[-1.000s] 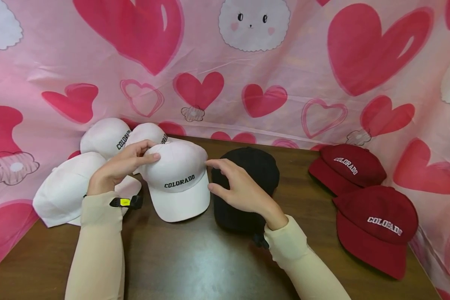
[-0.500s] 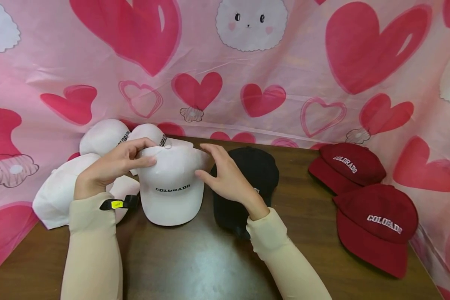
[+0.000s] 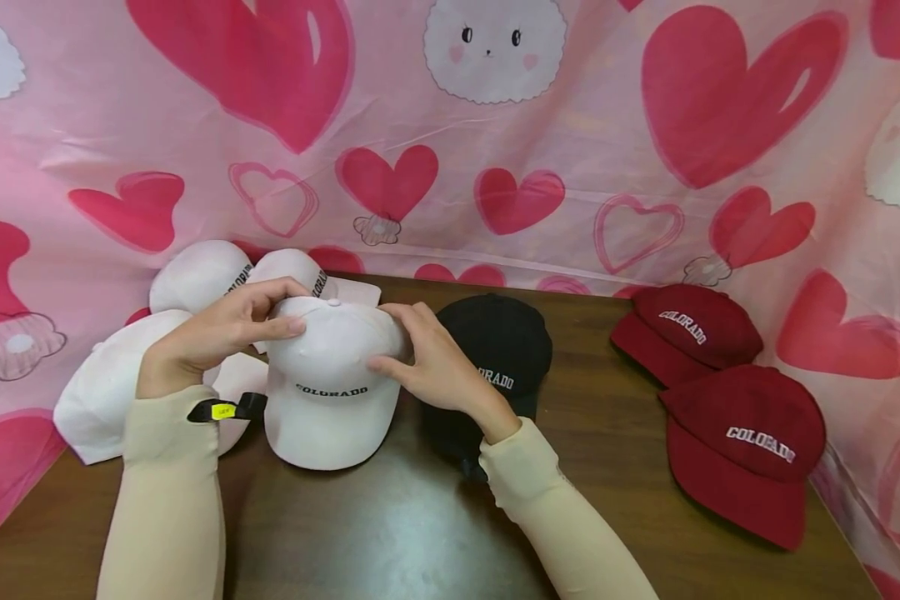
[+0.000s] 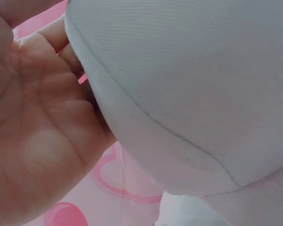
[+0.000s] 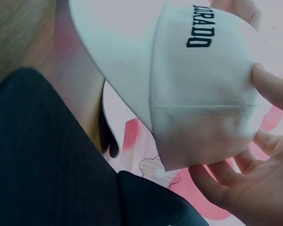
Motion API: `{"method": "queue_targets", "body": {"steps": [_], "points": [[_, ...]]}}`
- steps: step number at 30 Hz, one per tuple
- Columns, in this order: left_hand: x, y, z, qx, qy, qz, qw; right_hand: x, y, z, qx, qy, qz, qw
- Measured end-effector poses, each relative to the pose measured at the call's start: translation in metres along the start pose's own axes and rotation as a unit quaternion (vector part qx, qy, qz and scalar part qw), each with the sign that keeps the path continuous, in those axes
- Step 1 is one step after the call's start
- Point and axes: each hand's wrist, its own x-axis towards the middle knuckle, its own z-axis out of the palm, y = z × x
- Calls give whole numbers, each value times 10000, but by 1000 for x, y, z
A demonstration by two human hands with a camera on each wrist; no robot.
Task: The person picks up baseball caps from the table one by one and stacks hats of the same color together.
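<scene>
A white baseball cap (image 3: 333, 429) with dark COLORADO lettering faces me, brim toward the near side. My left hand (image 3: 217, 333) holds its crown from the left, thumb on the front and fingers behind. From the right, my right hand (image 3: 444, 367) grips the same crown, its thumb on the front panel and its fingers along the side. The right wrist view shows those fingertips (image 5: 205, 176) against the lower edge of the crown. In the left wrist view, white cloth (image 4: 188, 94) fills much of the picture and covers the left fingers' ends.
A black cap (image 3: 506, 333) lies just right of the held one, partly behind my right forearm. Several white caps (image 3: 112, 383) are grouped at the left and back. Two dark red caps, one behind (image 3: 697, 333) and one nearer (image 3: 750, 450), lie at the right. A heart-patterned cloth (image 3: 495, 125) hangs behind the table.
The white cap has shifted left and nearer, its brim tipping down. My right hand has moved left from beside the cap onto its crown; my left hand has kept its hold.
</scene>
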Motion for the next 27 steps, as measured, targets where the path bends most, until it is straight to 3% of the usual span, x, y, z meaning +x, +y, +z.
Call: {"method": "queue_targets", "body": {"steps": [4,11,19,27], "points": [[0,2,-1,-16,49,-104,9999,0,-1,2,88,146,43,9998],[2,-2,0,-115,-205,-225,9995,1,-1,6,398,309,226,9985],[4,-10,0,-66,52,-280,9996,3,0,16,574,560,331,9962],[8,-19,-2,-321,39,-263,9991,4,4,17,623,406,360,9966]]}}
